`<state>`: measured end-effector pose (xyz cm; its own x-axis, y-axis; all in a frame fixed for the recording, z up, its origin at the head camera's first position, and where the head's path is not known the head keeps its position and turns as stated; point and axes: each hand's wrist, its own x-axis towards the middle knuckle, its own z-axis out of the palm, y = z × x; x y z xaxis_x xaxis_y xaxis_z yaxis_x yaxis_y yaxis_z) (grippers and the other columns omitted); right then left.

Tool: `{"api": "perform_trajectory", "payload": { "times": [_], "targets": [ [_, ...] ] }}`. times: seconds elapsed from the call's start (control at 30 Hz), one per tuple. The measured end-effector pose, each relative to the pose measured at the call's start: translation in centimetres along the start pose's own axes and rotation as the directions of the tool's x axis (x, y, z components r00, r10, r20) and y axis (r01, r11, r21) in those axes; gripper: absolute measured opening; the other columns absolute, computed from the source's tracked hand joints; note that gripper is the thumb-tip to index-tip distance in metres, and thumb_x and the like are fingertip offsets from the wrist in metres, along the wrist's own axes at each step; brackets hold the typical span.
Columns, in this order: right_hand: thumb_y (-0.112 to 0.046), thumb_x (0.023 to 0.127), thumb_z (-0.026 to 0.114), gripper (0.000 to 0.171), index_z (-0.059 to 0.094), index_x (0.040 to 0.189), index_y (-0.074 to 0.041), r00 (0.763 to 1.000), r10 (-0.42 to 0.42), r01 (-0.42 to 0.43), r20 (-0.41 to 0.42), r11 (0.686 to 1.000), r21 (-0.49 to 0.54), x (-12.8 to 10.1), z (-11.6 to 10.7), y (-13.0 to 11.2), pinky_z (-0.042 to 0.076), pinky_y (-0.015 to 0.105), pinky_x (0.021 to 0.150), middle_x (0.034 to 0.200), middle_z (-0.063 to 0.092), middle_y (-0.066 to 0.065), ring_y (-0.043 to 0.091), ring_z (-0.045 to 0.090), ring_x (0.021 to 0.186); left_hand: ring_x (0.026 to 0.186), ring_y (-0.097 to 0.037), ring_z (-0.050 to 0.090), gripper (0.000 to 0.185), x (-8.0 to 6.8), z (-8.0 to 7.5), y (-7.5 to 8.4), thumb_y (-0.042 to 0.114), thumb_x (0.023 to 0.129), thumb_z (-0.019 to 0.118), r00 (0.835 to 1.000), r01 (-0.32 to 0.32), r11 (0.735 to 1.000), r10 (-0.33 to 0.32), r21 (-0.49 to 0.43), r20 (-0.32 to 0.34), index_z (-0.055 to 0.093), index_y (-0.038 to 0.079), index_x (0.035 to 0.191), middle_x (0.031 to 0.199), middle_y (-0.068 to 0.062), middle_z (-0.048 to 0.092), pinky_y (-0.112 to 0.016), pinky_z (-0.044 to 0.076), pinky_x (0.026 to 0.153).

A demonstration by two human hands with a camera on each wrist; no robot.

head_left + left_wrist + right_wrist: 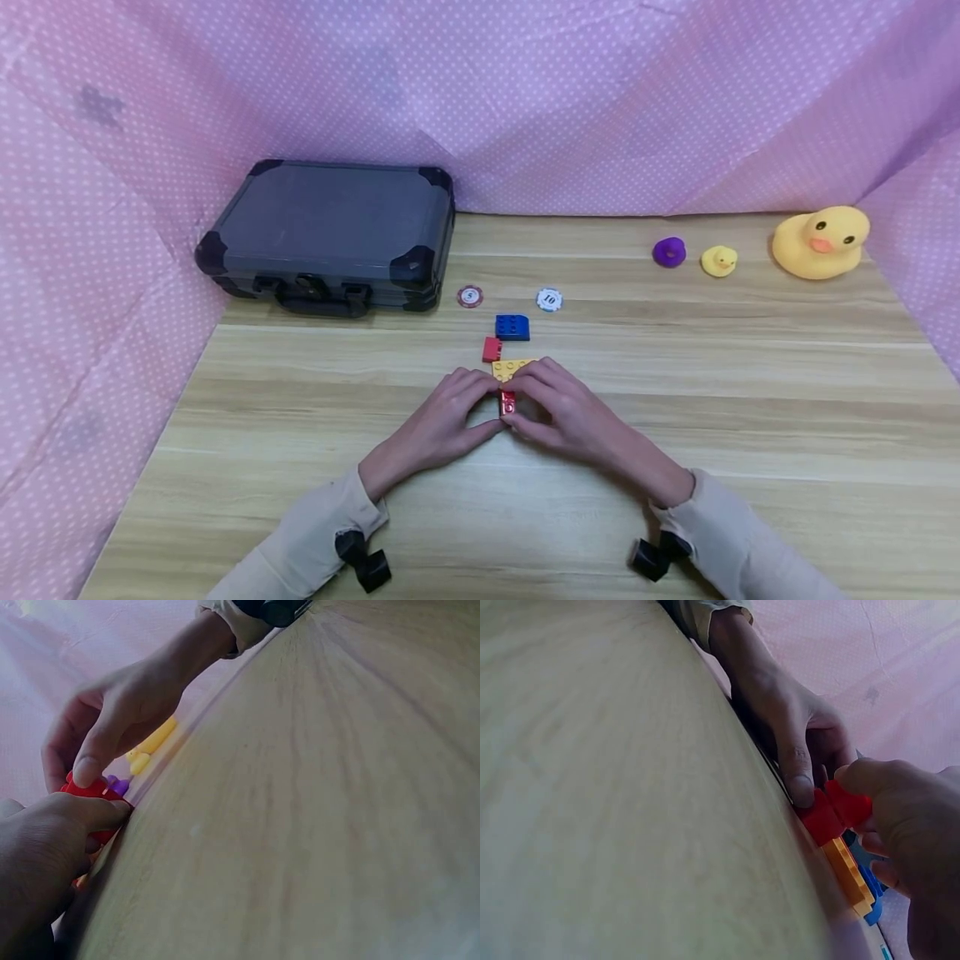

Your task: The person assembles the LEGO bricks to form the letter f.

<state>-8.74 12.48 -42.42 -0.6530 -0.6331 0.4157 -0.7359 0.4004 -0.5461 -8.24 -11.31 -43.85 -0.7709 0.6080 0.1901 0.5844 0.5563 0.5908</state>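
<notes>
Red brick (507,404) pinched between both hands at mid-table, left hand (442,421) gripping its left side, right hand (558,412) its right, yellow brick (510,367) touching just behind, blue brick (512,327) beyond, closed case (330,229) far left.

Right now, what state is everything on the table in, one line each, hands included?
Left hand: pinches the red brick.
Right hand: pinches the red brick too.
Red brick: held between both hands, by the yellow plate.
Yellow plate: flat on the table, partly under the fingers.
Small red brick: loose, untouched.
Blue brick: loose, studs up.
Case: shut, lying flat.
Chips: flat, apart.
Big duck: upright.
Small duck: upright.
Purple ring: on the table, untouched.
</notes>
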Motion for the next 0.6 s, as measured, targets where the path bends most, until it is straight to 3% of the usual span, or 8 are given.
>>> {"api": "perform_trajectory", "payload": {
  "times": [0.27, 0.6],
  "targets": [
    [-0.022, 0.093, 0.08, 0.034, 0.068, 0.123, -0.01, 1.0, 0.007, -0.007, -0.001, 0.998, 0.066, -0.29, 0.19, 0.46, 0.053, 0.032, 0.091, 0.121, 0.064, -0.001, 0.013, 0.057, 0.111, 0.118, -0.019, 0.055, 0.046, 0.07, 0.02, -0.02, 0.026, 0.093, 0.081, 1.0, 0.012, 1.0, -0.012, -0.011, 0.003, 0.065, 0.007, 0.131, 0.132, -0.004, 0.065, -0.041, 0.047, 0.102],
    [-0.018, 0.093, 0.079, 0.028, 0.071, 0.119, -0.01, 1.0, -0.009, 0.008, 0.001, 0.997, 0.075, -0.13, 0.18, 0.37, 0.054, 0.033, 0.091, 0.121, 0.064, 0.001, 0.017, 0.058, 0.11, 0.119, -0.02, 0.055, 0.047, 0.01, -0.04, -0.08, 0.026, 0.092, 0.081, 1.0, 0.019, 1.0, -0.019, -0.024, 0.003, 0.065, 0.008, 0.132, 0.132, -0.003, 0.064, -0.042, 0.047, 0.103]
  ]
}}
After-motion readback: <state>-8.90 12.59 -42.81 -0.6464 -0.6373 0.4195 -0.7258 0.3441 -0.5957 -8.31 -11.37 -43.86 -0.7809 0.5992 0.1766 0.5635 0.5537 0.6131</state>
